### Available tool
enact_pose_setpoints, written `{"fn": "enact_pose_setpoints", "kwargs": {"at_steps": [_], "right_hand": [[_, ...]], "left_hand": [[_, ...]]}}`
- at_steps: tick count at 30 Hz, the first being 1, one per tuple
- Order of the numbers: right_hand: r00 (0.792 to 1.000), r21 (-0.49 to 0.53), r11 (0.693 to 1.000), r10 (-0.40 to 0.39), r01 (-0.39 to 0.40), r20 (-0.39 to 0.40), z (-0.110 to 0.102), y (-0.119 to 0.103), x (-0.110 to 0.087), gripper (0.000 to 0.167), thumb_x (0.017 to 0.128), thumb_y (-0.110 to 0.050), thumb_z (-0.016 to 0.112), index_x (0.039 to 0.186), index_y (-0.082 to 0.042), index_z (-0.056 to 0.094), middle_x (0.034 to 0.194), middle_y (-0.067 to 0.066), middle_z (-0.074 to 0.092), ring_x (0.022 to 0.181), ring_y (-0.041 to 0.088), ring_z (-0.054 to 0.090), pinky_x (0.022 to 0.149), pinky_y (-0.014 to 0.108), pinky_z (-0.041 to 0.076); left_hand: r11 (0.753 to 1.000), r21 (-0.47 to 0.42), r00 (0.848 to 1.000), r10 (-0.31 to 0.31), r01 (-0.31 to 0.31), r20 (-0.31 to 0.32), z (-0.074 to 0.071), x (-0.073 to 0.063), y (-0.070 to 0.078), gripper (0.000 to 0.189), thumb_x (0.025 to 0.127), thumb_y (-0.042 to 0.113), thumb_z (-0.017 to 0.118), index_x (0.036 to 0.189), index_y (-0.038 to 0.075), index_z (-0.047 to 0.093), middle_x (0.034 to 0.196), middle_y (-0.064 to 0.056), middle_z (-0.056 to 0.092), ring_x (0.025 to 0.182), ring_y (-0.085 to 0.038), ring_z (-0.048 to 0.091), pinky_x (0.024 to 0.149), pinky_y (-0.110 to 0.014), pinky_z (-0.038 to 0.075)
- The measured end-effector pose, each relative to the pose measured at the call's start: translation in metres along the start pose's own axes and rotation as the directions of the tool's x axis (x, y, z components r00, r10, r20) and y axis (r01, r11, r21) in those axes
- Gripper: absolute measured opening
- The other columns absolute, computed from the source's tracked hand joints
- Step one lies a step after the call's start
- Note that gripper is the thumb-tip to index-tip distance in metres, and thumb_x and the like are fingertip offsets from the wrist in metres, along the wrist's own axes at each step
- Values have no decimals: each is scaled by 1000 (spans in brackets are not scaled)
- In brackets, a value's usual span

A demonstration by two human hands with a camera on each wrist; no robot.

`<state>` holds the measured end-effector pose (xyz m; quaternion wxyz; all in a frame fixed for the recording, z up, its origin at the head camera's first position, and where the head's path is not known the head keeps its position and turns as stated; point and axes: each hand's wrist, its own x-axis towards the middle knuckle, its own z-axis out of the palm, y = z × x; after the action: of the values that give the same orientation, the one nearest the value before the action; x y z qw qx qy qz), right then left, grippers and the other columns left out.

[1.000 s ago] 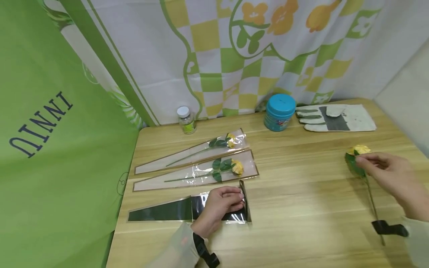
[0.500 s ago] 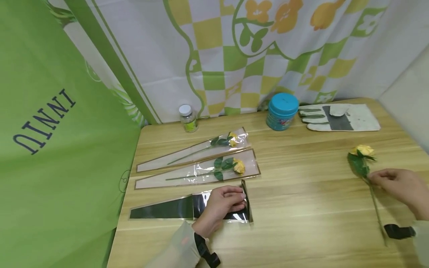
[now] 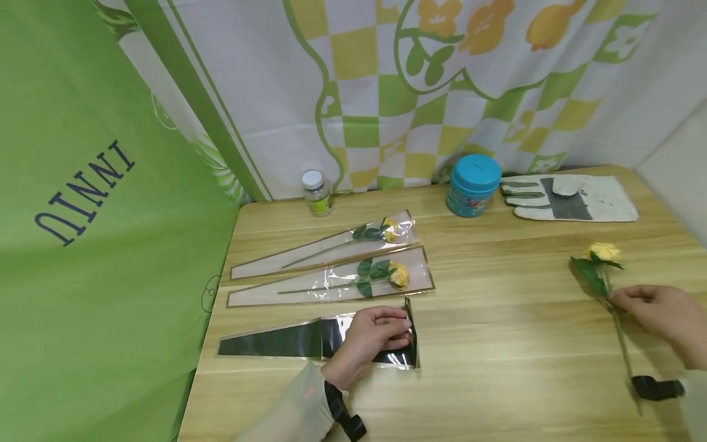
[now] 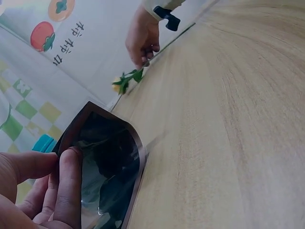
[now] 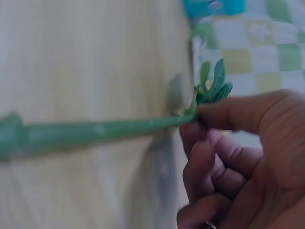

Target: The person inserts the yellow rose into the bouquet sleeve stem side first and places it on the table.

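My left hand (image 3: 375, 337) pinches the upper edge of a black clear-fronted flower sleeve (image 3: 270, 342) at its wide right end. In the left wrist view the mouth of that sleeve (image 4: 112, 157) gapes apart, thumb and fingers gripping one edge. On the right, my right hand (image 3: 660, 313) pinches the green stem of a yellow rose (image 3: 603, 253) just below its leaves. The right wrist view shows the stem (image 5: 100, 133) running from thumb and forefinger toward the camera. Two pale sleeves, each with a yellow rose (image 3: 399, 275) inside, lie behind the black one.
A small white-capped jar (image 3: 317, 195) stands at the back left of the wooden table (image 3: 497, 380). Further right are a blue lidded tub (image 3: 473, 187) and a white-and-grey work glove (image 3: 591, 199). Curtains hang behind and at the left.
My right hand has slid down from just under the blossom to the stem below the leaves. The left hand keeps its pinch on the black sleeve. The head view has shifted slightly.
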<state>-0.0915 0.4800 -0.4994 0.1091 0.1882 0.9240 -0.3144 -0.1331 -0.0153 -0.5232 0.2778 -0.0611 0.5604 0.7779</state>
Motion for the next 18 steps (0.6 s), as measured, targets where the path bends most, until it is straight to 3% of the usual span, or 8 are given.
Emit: {"fn": "enact_pose_setpoints", "kwargs": {"at_steps": [3, 5, 7, 9, 11, 13, 15, 18], "right_hand": [[999, 186, 982, -35, 27, 40, 4, -13, -10, 66, 103, -49, 56, 129, 12, 57, 99, 12, 68, 81, 18, 63, 64, 35, 60], [994, 404, 913, -90, 59, 59, 8, -26, -18, 48, 105, -41, 56, 127, 2, 61, 96, 2, 65, 77, 11, 58, 63, 27, 58], [983, 680, 725, -178, 104, 39, 14, -44, -28, 28, 108, -26, 54, 121, -4, 64, 94, 2, 63, 79, 14, 58, 64, 24, 56], [958, 895, 415, -282, 166, -47, 23, -64, -37, 20, 108, -8, 49, 113, -2, 67, 96, 4, 66, 80, 15, 61, 67, 24, 57], [916, 972, 104, -367, 212, -161, 33, -89, -45, 25, 108, 4, 41, 110, 5, 66, 97, 10, 69, 80, 17, 65, 69, 26, 59], [874, 958, -115, -392, 263, -287, 46, -115, -51, 27, 106, 12, 37, 104, 10, 64, 96, 17, 71, 80, 22, 69, 71, 28, 62], [842, 924, -215, -385, 316, -377, 59, -138, -56, 26, 104, 16, 37, 100, 13, 62, 94, 21, 71, 78, 24, 71, 71, 29, 63], [827, 880, -224, -305, 420, -472, 78, -163, -64, 18, 100, 19, 44, 94, 15, 61, 89, 22, 70, 72, 24, 70, 66, 28, 63]], "left_hand": [[1000, 1, 1000, -4, 4, 1, 2, 1, 0, 20, 88, -7, 75, 108, -7, 70, 91, -16, 73, 75, -21, 73, 70, -30, 64], [1000, 1, 1000, -4, 4, 9, 4, 2, 0, 20, 88, -7, 75, 108, -7, 70, 91, -17, 73, 75, -21, 73, 70, -30, 64], [1000, -5, 1000, -6, 6, 17, 5, 3, 0, 20, 87, -7, 75, 107, -7, 71, 92, -18, 73, 76, -22, 73, 71, -31, 64], [1000, -11, 1000, -7, 8, 24, 8, 5, 0, 20, 87, -7, 75, 107, -7, 71, 92, -19, 73, 76, -23, 73, 72, -32, 64], [1000, -16, 999, -12, 13, 32, 10, 6, 0, 21, 87, -8, 75, 107, -7, 71, 92, -19, 73, 76, -23, 73, 73, -32, 64], [1000, -20, 999, -12, 13, 34, 12, 8, 0, 20, 87, -8, 75, 107, -7, 71, 92, -18, 73, 76, -23, 73, 73, -31, 64], [1000, -21, 999, -16, 17, 35, 15, 8, 0, 20, 87, -9, 73, 106, -7, 71, 91, -17, 73, 76, -22, 73, 72, -30, 64], [1000, -17, 999, -19, 19, 42, 19, 10, 0, 19, 88, -11, 72, 106, -7, 71, 91, -17, 73, 77, -22, 73, 73, -30, 64]]}}
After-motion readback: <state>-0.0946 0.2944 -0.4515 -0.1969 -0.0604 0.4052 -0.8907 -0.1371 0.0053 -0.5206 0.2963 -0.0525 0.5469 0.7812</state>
